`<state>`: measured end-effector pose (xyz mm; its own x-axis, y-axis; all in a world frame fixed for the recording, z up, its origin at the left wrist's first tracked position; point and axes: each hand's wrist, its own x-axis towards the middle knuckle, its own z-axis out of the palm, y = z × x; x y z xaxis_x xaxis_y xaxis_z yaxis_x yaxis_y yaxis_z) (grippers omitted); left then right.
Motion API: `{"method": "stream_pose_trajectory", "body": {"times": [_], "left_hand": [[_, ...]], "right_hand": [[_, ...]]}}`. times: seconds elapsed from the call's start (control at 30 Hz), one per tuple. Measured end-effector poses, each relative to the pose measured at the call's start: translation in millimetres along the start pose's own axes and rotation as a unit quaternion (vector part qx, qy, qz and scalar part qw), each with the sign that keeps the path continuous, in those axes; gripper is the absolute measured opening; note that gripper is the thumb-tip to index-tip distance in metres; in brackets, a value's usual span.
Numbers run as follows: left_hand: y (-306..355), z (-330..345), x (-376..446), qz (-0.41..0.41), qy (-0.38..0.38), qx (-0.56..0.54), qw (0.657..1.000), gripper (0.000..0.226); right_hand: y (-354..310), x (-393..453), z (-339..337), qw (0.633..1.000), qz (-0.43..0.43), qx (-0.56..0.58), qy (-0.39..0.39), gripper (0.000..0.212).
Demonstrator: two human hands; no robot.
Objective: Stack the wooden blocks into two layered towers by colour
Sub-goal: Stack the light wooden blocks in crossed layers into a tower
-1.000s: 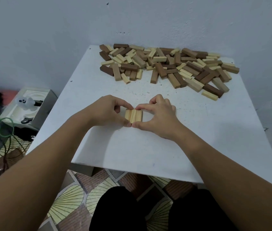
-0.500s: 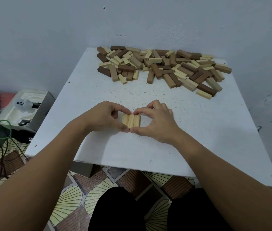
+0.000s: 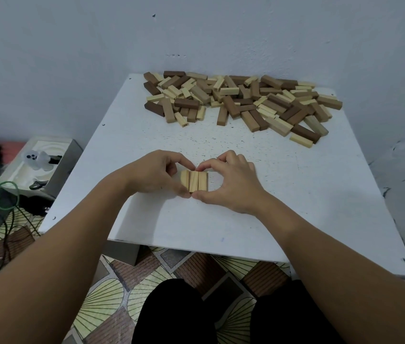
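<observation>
At frame centre I see my left hand (image 3: pixel 156 173) and right hand (image 3: pixel 231 181) pinching three pale blocks (image 3: pixel 194 181) into a row on the table (image 3: pixel 308 194). Uneven squeezing could skew this base. Compared with a second ago, only the view shifts; the pile (image 3: pixel 241 100) sits untouched, upper centre.

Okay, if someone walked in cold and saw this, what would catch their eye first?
Probably the two hands, left hand and right hand, pinching a row of three pale wooden blocks side by side at the middle of the white table. Next, the jumbled heap of light and dark wooden blocks along its far edge.
</observation>
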<state>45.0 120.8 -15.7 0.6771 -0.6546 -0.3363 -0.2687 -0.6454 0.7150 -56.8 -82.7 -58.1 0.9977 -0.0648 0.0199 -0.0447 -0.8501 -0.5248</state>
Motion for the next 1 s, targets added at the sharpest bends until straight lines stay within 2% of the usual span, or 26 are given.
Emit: {"method": "stream_pose_trajectory", "body": {"times": [0.1,0.33,1.0], "left_hand": [[-2.8,-3.6,-4.0,-0.012,0.021,-0.002,1.000,0.072],[-8.2,-4.0,-2.4,-0.006,0.036,0.003,0.999,0.049],[-5.2,-7.2,-2.9,-0.019,0.011,0.004,1.000,0.050]], "right_hand": [[0.3,0.4,0.5,1.000,0.003,-0.001,-0.001,0.059],[2.0,1.1,1.0,1.000,0.006,0.005,-0.001,0.060],[1.5,-0.5,3.7,1.000,0.012,0.001,0.010,0.063]]}}
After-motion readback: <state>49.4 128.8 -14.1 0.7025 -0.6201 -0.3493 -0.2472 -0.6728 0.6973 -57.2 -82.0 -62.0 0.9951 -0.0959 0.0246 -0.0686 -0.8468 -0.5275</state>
